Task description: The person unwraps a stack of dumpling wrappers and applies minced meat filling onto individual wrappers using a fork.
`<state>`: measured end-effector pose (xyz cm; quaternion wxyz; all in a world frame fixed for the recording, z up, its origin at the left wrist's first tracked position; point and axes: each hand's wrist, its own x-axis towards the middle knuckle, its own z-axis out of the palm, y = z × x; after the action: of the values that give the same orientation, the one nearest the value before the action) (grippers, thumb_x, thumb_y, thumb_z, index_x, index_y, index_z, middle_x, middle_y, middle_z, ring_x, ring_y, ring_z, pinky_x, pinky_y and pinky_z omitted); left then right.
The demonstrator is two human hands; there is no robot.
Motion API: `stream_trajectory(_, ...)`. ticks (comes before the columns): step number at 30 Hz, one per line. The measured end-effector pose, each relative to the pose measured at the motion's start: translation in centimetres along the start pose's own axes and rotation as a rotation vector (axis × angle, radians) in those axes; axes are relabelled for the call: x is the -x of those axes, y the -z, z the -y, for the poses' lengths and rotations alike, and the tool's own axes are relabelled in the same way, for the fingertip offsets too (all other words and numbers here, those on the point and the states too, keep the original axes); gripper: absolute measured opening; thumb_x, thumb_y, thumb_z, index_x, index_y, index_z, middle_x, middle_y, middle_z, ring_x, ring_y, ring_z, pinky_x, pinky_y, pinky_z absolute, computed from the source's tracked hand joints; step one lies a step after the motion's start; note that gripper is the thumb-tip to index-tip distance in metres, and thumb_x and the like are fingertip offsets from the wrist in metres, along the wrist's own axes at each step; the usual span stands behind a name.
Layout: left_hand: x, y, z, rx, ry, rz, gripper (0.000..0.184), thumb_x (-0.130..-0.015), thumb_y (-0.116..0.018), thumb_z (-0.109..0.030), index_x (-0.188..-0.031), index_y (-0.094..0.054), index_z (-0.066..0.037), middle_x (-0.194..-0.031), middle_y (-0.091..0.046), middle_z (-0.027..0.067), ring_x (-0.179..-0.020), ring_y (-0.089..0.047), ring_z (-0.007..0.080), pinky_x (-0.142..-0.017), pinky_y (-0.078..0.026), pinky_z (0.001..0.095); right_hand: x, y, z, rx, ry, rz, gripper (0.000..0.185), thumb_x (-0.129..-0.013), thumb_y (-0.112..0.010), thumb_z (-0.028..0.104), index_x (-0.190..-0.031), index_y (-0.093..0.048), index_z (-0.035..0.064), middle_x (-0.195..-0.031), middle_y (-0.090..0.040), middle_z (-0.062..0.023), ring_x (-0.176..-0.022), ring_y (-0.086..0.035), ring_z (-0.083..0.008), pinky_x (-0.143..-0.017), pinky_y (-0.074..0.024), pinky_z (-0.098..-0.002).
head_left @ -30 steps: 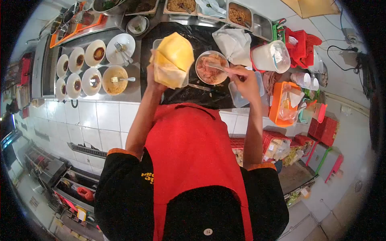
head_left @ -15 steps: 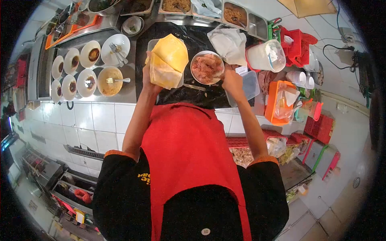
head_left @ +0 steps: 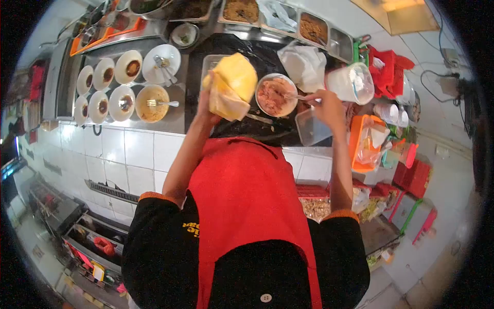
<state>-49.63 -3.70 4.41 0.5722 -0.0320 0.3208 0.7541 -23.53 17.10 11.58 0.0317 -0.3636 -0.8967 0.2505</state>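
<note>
My left hand is closed on a stack of thin yellow wonton wrappers, whose near sheets are bent up. A clear plastic container shows partly behind the stack. To the right is a white bowl of pink minced meat. My right hand grips the handle of a thin metal utensil, its tip down in the meat and its kind hidden. Below that hand lies a clear plastic lid or tray. A flat, pale strip-like tool rests in front of the bowl.
Several white bowls with dark sauce stand at left, near a bowl with a fork and a plate of cutlery. Metal food trays line the back. At right are a white tub and an orange basket.
The near wrappers have bent up in my left hand. My right hand has shifted right and turned, so more of the utensil shows. The whole view has shifted slightly.
</note>
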Motion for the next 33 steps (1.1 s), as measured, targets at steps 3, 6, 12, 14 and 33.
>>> stream_trajectory(3, 0.1, -1.6, 0.8, 0.041, 0.070, 0.106, 0.070, -0.096, -0.048, -0.056, -0.140, -0.041, -0.003, -0.130, -0.057, 0.0159, -0.115, -0.060, 0.0298, -0.097, -0.051, 0.0440, 0.3, 2.9, 3.9, -0.377, 0.003, 0.011, 0.028, -0.079, -0.063, -0.005, -0.101, -0.075, 0.0071, -0.080, -0.067, -0.0089, -0.074, -0.062, -0.0173, -0.067, -0.0464, -0.0279)
stream_trajectory(6, -0.5, -2.3, 2.2, 0.077, 0.132, 0.191, 0.067, -0.097, -0.044, -0.055, -0.140, -0.040, -0.003, -0.132, -0.055, 0.0155, -0.116, -0.059, 0.0289, -0.099, -0.050, 0.0435, 0.6, 2.5, 7.4, -0.572, 0.127, -0.168, 0.029, -0.081, -0.061, -0.009, -0.102, -0.075, 0.0052, -0.082, -0.065, -0.0070, -0.073, -0.058, -0.0131, -0.066, -0.0428, -0.0227)
stream_trajectory(12, 0.3, -4.5, 1.7, 0.140, 0.098, 0.274, 0.066, -0.099, -0.041, -0.053, -0.141, -0.038, -0.003, -0.135, -0.054, 0.0148, -0.119, -0.058, 0.0292, -0.100, -0.049, 0.0447, -1.0, -3.5, 6.2, -0.795, 0.186, -0.307, 0.028, -0.081, -0.059, -0.013, -0.100, -0.074, 0.0016, -0.082, -0.064, -0.0064, -0.072, -0.057, -0.0120, -0.066, -0.0431, -0.0220)
stream_trajectory(14, 0.4, -4.4, 1.3, 0.198, 0.087, 0.251, 0.066, -0.099, -0.041, -0.053, -0.141, -0.038, -0.003, -0.134, -0.054, 0.0154, -0.117, -0.059, 0.0296, -0.099, -0.050, 0.0447, -0.4, -2.2, 5.8, -0.791, 0.165, -0.276, 0.028, -0.081, -0.058, -0.014, -0.099, -0.074, 0.0010, -0.082, -0.064, -0.0060, -0.071, -0.057, -0.0116, -0.066, -0.0433, -0.0221)
stream_trajectory(33, 1.6, -4.8, 0.0, 0.141, 0.008, 0.299, 0.066, -0.099, -0.038, -0.057, -0.139, -0.042, -0.004, -0.129, -0.057, 0.0159, -0.114, -0.060, 0.0295, -0.097, -0.051, 0.0446, -0.6, -2.5, 9.1, -0.807, 0.221, -0.250, 0.033, -0.077, -0.056, -0.020, -0.095, -0.075, 0.0009, -0.089, -0.068, -0.0098, -0.078, -0.062, -0.0137, -0.070, -0.0487, -0.0232)
